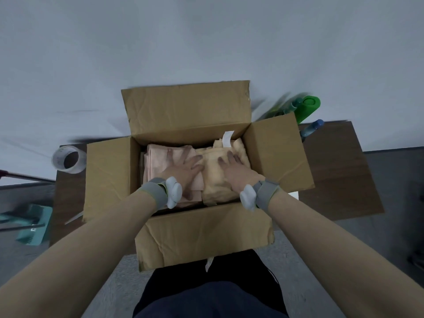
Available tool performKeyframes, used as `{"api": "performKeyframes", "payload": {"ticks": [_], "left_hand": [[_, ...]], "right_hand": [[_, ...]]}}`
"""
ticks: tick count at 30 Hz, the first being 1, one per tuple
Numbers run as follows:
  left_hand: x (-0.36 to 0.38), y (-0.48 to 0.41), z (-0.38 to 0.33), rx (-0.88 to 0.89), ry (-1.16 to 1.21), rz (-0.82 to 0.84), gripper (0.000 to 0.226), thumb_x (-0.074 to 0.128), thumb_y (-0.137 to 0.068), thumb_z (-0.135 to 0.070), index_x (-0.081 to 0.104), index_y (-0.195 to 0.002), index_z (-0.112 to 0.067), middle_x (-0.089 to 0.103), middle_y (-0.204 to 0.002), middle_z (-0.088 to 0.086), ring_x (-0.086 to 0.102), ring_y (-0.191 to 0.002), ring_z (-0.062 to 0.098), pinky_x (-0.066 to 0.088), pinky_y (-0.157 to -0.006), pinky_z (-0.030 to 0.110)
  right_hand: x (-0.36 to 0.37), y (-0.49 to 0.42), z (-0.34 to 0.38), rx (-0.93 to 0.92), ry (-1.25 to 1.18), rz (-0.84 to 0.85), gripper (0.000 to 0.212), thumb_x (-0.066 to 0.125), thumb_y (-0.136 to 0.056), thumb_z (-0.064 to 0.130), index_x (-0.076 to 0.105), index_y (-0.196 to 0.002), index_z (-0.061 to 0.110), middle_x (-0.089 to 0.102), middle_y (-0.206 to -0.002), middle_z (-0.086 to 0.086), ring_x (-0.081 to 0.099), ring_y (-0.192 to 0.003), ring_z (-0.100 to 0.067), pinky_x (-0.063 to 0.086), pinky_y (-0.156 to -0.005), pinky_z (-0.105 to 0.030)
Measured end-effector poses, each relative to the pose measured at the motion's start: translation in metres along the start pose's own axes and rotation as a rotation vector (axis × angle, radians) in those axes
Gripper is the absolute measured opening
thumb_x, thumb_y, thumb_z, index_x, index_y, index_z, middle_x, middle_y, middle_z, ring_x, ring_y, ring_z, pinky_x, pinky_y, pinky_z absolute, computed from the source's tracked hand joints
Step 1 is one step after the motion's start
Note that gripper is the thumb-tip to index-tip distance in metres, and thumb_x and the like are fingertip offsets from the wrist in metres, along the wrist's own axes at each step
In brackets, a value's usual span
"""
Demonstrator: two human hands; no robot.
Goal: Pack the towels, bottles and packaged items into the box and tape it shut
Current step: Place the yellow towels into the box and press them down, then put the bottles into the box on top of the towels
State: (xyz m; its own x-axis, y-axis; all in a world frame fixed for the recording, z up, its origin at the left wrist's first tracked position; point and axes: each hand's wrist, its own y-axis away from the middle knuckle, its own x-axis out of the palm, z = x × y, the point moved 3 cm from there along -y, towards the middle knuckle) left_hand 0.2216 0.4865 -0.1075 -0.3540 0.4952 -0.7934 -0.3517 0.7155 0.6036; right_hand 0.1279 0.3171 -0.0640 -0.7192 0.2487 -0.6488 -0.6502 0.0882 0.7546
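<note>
One box (pixel 202 235) stands open on the table (pixel 339 168). Inside lie two towels: pink towel (pixel 158 157) left, yellow towel (pixel 215 187) right, touching. The left hand (pixel 183 168) presses the pink one and the right hand (pixel 236 171) the yellow one, fingers straight and spread. One white tag (pixel 227 138) on the yellow towel is unreadable. One tape roll (pixel 68 159) sits beside the left flap.

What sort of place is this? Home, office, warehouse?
Probably an office-like room used as a packing spot: grey carpet, a white wall, and a dark table holding an open cardboard box and a tape roll.
</note>
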Motion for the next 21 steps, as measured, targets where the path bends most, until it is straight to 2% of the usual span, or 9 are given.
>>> {"api": "performKeyframes", "payload": {"ticks": [2,5,10,12,14,16,17,19,21], "left_hand": [[-0.001,0.002,0.002,-0.023,0.004,0.011,0.114,0.082,-0.069,-0.056,0.013,-0.157,-0.033,-0.01,-0.167,-0.01,-0.022,-0.151,0.037,-0.003,-0.108,0.08],[-0.006,0.006,-0.002,-0.041,-0.009,0.016,0.112,0.081,-0.071,-0.057,0.013,-0.157,-0.034,-0.008,-0.167,-0.01,-0.023,-0.151,0.036,-0.002,-0.11,0.079],[-0.021,0.017,-0.009,-0.052,0.009,0.035,0.112,0.082,-0.072,-0.054,0.013,-0.159,-0.034,-0.006,-0.168,-0.009,-0.022,-0.152,0.034,0.0,-0.114,0.076],[-0.032,0.021,-0.012,-0.055,0.039,0.064,0.11,0.084,-0.072,-0.048,0.017,-0.158,-0.035,-0.004,-0.168,-0.01,-0.021,-0.153,0.033,0.001,-0.115,0.074],[-0.046,0.023,-0.018,-0.061,0.071,0.088,0.102,0.085,-0.074,-0.042,0.025,-0.156,-0.036,0.001,-0.168,-0.01,-0.017,-0.154,0.033,0.005,-0.115,0.074],[-0.059,0.021,-0.021,-0.096,0.146,0.106,0.085,0.082,-0.079,-0.04,0.038,-0.151,-0.033,0.015,-0.165,-0.007,-0.005,-0.154,0.034,0.012,-0.116,0.071],[-0.068,0.018,-0.029,-0.117,0.196,0.084,0.071,0.078,-0.083,-0.039,0.047,-0.146,-0.029,0.027,-0.161,-0.003,0.009,-0.153,0.034,0.019,-0.115,0.065],[-0.084,0.012,-0.039,-0.154,0.382,-0.042,0.042,0.069,-0.092,-0.029,0.061,-0.131,-0.016,0.053,-0.144,0.006,0.044,-0.135,0.032,0.04,-0.108,0.047],[-0.099,0.008,-0.052,-0.235,0.652,-0.206,0.029,0.065,-0.095,-0.022,0.067,-0.121,-0.011,0.064,-0.128,0.007,0.059,-0.116,0.026,0.048,-0.093,0.035]], "right_hand": [[-0.004,0.003,0.001,-0.022,-0.022,-0.015,0.076,0.05,-0.101,-0.002,0.012,-0.165,0.012,-0.003,-0.17,-0.021,0.014,-0.156,-0.042,0.032,-0.122,-0.05],[-0.012,0.013,-0.005,-0.049,-0.083,-0.046,0.06,0.055,-0.099,0.001,0.036,-0.156,0.009,0.027,-0.162,-0.019,0.04,-0.145,-0.037,0.042,-0.114,-0.044],[-0.023,0.036,-0.019,-0.068,-0.321,-0.177,0.049,0.057,-0.099,0.006,0.052,-0.148,0.014,0.052,-0.146,-0.009,0.054,-0.131,-0.026,0.047,-0.107,-0.033],[-0.035,0.048,-0.025,-0.103,-0.433,-0.3,0.037,0.057,-0.098,0.008,0.064,-0.135,0.014,0.065,-0.132,-0.008,0.062,-0.118,-0.021,0.052,-0.104,-0.035],[-0.048,0.062,-0.035,-0.129,-0.565,-0.438,0.027,0.057,-0.098,0.01,0.071,-0.12,0.015,0.071,-0.113,-0.004,0.07,-0.1,-0.017,0.059,-0.094,-0.038],[-0.061,0.073,-0.04,-0.171,-0.708,-0.523,0.019,0.058,-0.096,0.01,0.071,-0.108,0.015,0.073,-0.095,-0.001,0.075,-0.075,-0.012,0.064,-0.079,-0.039],[-0.067,0.081,-0.047,-0.195,-0.768,-0.561,0.016,0.057,-0.096,0.009,0.071,-0.102,0.014,0.074,-0.087,-0.002,0.075,-0.064,-0.012,0.066,-0.071,-0.04],[-0.078,0.092,-0.056,-0.218,-0.861,-0.625,0.013,0.057,-0.096,0.009,0.069,-0.094,0.013,0.074,-0.074,-0.005,0.073,-0.053,-0.016,0.064,-0.057,-0.038],[-0.086,0.103,-0.074,-0.207,-0.921,-0.68,0.012,0.06,-0.096,0.011,0.069,-0.088,0.013,0.073,-0.067,-0.006,0.07,-0.048,-0.02,0.06,-0.047,-0.035]]}}
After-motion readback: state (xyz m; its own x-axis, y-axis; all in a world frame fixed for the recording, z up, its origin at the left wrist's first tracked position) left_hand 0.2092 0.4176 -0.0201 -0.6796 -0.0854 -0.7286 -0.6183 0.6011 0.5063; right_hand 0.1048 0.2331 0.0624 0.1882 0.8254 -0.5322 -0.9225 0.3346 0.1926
